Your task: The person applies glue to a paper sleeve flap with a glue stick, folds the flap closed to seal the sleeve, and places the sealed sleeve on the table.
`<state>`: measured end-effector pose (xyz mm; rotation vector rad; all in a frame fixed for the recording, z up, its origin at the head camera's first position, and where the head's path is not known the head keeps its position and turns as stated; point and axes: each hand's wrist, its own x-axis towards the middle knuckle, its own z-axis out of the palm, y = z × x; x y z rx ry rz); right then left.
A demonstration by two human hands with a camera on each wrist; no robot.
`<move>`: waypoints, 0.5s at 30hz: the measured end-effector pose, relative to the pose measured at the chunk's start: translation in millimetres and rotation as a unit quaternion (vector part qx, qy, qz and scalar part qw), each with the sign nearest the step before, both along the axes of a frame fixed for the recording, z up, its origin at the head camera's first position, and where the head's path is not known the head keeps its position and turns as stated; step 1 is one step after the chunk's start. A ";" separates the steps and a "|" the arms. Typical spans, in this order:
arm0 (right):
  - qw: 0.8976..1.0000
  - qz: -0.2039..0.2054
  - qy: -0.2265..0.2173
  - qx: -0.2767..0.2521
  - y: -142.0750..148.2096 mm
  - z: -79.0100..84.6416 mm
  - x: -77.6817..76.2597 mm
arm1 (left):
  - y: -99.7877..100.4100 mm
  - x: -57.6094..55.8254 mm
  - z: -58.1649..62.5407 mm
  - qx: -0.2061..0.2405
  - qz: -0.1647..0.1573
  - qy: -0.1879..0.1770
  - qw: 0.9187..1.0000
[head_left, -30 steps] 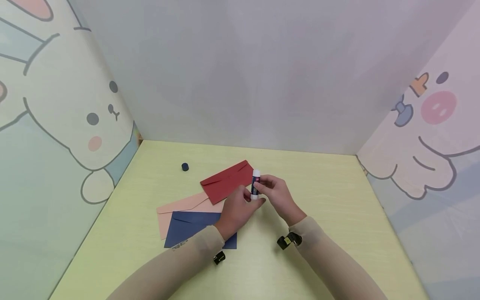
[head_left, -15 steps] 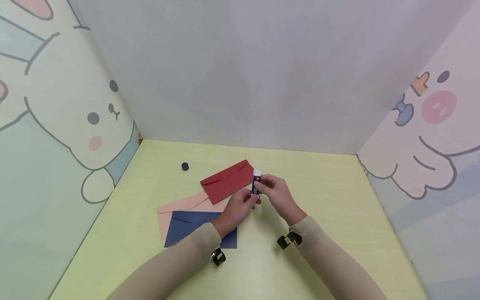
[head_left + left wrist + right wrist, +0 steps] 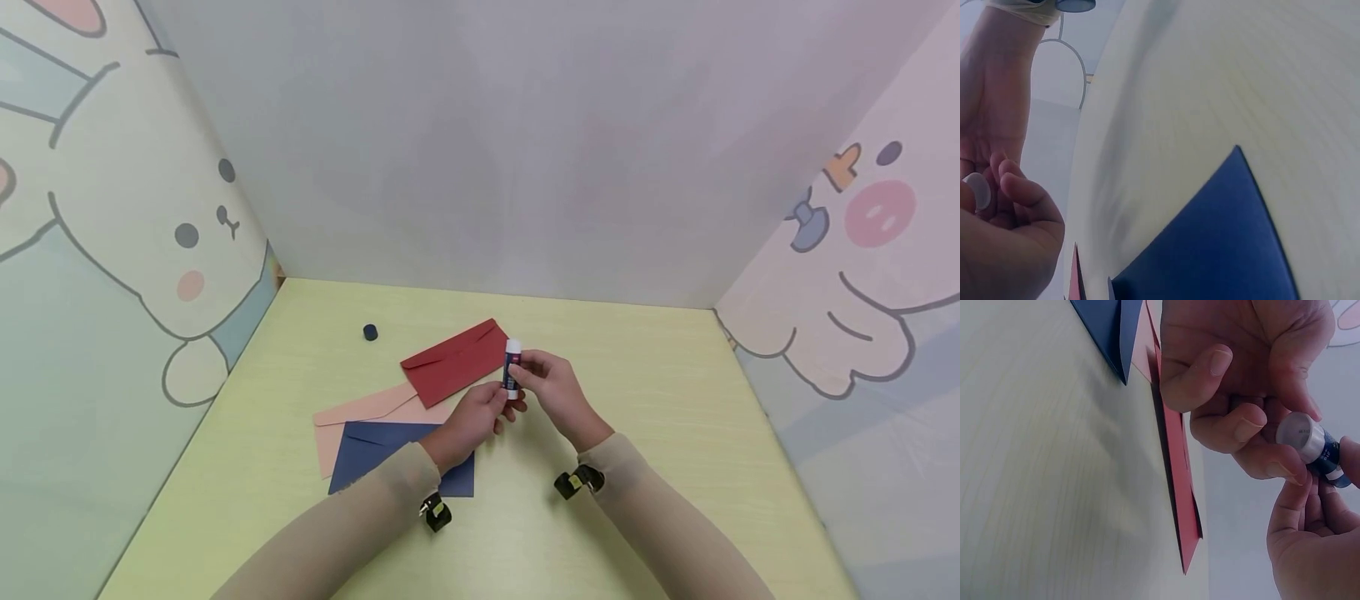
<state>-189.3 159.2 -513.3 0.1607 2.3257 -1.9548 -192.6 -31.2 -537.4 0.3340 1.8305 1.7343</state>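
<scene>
In the head view a glue stick (image 3: 512,367) with a dark blue label stands nearly upright above the table, its white end up. My right hand (image 3: 553,385) grips its barrel from the right between thumb and fingers. From the left, my left hand (image 3: 472,417) has its thumb and index finger at the white base (image 3: 1297,434), pinching it; its other fingers curl loosely below. The left wrist view shows only the round white bottom of the glue stick (image 3: 980,190) among the fingers. A small dark cap (image 3: 371,332) lies apart at the back left.
A red envelope (image 3: 453,362) lies just left of the glue stick. Nearer, a pink envelope (image 3: 367,408) is partly covered by a blue envelope (image 3: 390,458), which lies under my left wrist. Printed cartoon walls (image 3: 187,275) stand at both sides of the yellow table (image 3: 652,375).
My left hand's fingers have shifted and turned around the glue stick's base, and its wrist has moved slightly left. The right hand and the glue stick have stayed nearly still.
</scene>
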 end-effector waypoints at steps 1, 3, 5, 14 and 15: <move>1.000 0.000 0.000 0.001 0.3 0.1 0.0 | 0.5 0.2 -0.7 0.000 0.004 0.004 1.000; 1.000 0.000 0.003 0.002 1.3 1.0 0.2 | 1.2 0.8 -2.6 -0.006 0.016 0.017 1.000; 1.000 0.001 0.006 0.001 2.5 1.4 0.2 | 1.6 1.9 -4.1 -0.022 0.037 0.040 0.998; 1.000 -0.001 0.004 0.000 2.3 1.5 0.5 | 1.1 6.2 -2.5 -0.125 0.142 0.181 0.965; 1.000 -0.001 0.004 -0.001 1.7 1.7 0.7 | 1.2 6.5 -2.1 -0.130 0.145 0.187 0.963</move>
